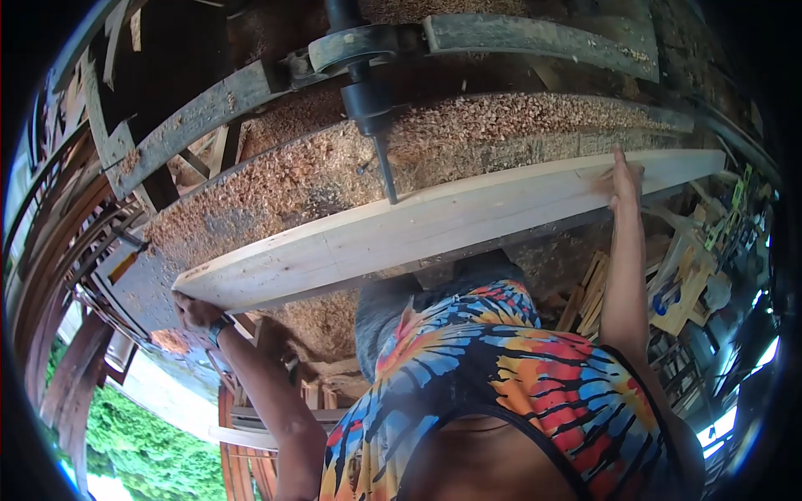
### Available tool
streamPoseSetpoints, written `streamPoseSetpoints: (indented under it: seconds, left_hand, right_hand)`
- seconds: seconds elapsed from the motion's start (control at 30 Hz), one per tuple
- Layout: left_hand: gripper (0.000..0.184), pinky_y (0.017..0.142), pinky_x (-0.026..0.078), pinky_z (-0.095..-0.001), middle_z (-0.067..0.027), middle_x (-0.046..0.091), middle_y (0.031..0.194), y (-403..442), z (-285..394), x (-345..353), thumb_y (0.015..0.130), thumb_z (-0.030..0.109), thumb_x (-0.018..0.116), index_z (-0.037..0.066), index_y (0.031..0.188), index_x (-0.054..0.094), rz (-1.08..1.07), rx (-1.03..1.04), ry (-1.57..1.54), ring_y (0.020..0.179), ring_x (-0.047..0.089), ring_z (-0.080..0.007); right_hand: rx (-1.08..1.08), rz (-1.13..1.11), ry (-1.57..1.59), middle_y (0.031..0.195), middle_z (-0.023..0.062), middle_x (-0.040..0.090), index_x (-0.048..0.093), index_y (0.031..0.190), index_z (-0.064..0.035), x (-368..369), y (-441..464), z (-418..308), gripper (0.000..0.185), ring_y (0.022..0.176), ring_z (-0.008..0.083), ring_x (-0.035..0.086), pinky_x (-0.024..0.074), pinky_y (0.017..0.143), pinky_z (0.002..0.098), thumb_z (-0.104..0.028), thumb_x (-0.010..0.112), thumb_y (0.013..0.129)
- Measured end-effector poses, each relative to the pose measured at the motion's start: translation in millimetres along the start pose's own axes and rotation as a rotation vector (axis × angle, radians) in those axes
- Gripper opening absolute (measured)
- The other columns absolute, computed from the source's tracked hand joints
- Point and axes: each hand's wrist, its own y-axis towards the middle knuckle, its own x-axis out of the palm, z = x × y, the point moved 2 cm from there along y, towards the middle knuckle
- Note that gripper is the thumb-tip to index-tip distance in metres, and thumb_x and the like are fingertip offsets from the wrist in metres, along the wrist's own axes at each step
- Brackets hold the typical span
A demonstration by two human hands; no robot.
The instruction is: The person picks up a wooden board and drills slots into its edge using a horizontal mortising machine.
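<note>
A long pale wooden board [434, 223] lies across the bench, its narrow edge facing up and away. My left hand [197, 312], with a band at the wrist, grips the board's left end. Toward the right end, my right hand [625, 179] is wrapped over the board, its thumb side at the upper edge. A dark drill spindle [366, 100] hangs above the middle, and its thin bit [385, 171] meets the board's upper edge. Whether the bit is inside the wood I cannot tell.
Wood shavings [493, 117] cover the work surface behind the board. Curved timber pieces [535, 40] stand behind the spindle. Wood offcuts [681, 284] lie at the right, and stacked curved wood strips [58, 209] are at the left.
</note>
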Motion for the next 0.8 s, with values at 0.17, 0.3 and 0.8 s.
streamPoseSetpoints:
  seconds: [0.17, 0.3, 0.8]
  left_hand:
    - [0.052, 0.094, 0.06, -0.0337, -0.0149, 0.075, 0.128, -8, 17, 8, 0.113, 0.04, 0.049, -0.003, 0.138, 0.066, 0.127, 0.172, 0.442, 0.107, 0.074, -0.0262]
    - [0.048, 0.088, 0.061, -0.0357, -0.0163, 0.076, 0.122, -10, 21, 13, 0.111, 0.038, 0.055, -0.002, 0.134, 0.07, 0.2, 0.152, 0.351, 0.099, 0.075, -0.0269]
    - [0.036, 0.08, 0.061, -0.0366, -0.0153, 0.077, 0.107, 37, 2, 17, 0.107, 0.028, 0.066, -0.006, 0.115, 0.075, 0.113, 0.138, -0.124, 0.088, 0.073, -0.0246]
  right_hand:
    - [0.03, -0.027, 0.118, 0.165, 0.0285, 0.036, 0.008, 0.169, 0.0044, 7, 3, 7, 0.124, 0.142, 0.0385, 0.054, 0.0531, 0.11, 0.0493, -0.061, 0.079, 0.09]
    - [0.009, -0.02, 0.114, 0.165, 0.0304, 0.035, 0.008, 0.17, 0.0021, 9, 6, 8, 0.125, 0.146, 0.0403, 0.05, 0.0495, 0.114, 0.0484, -0.064, 0.077, 0.09]
    - [0.079, -0.09, 0.106, 0.167, 0.0349, 0.028, 0.012, 0.17, 0.0014, 6, -5, -12, 0.129, 0.147, 0.0445, 0.047, 0.0471, 0.117, 0.0513, -0.073, 0.076, 0.086]
